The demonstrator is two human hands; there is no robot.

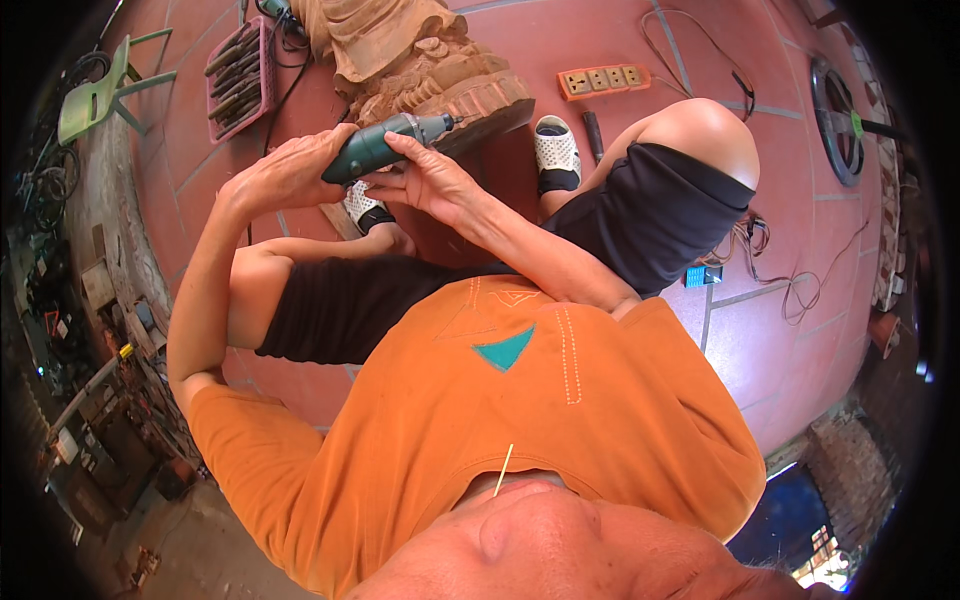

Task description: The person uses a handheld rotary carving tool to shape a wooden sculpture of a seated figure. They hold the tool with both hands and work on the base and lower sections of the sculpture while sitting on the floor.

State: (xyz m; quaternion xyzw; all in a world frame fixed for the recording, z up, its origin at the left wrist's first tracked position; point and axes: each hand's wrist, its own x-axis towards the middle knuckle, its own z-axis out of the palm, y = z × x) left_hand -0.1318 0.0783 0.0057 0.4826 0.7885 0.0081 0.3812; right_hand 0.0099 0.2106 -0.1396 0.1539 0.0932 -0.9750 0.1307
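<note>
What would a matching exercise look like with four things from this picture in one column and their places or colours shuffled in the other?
Things:
1. Rotary tool
2. Power strip
3. Plastic basket
4. Plastic chair

Places and colours:
A. Pink, holding slim tools
B. Light green, near the upper left rim of the view
C. Held by the left hand and right hand
D. Orange, right of the wood carving

Right pairs: 1-C, 2-D, 3-A, 4-B
</note>
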